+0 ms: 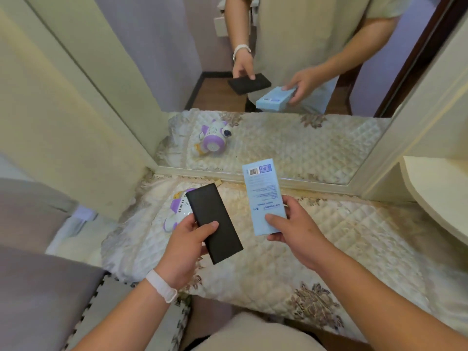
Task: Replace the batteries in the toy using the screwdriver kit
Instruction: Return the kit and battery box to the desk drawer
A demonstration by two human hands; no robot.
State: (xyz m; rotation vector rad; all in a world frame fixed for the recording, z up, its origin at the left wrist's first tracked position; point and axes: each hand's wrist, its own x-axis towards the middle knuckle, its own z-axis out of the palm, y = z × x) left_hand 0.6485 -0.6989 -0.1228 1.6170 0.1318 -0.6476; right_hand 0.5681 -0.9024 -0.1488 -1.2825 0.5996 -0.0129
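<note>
On the quilted cover (342,236) the toy (177,209) is laid, while the stiff, likely light black kit case (215,221) is gripped by its edges in the left hand (187,247), the blue box (264,198) in the right hand (291,229).

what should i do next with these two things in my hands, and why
Probably lay the light blue printed cardboard box on the quilted floral cover. The right hand holds it while the left hand holds the flat black rectangular case, apparently closed, so no hand is free to open it. The purple-and-white plastic toy lies untouched, partly hidden by the case.
</note>
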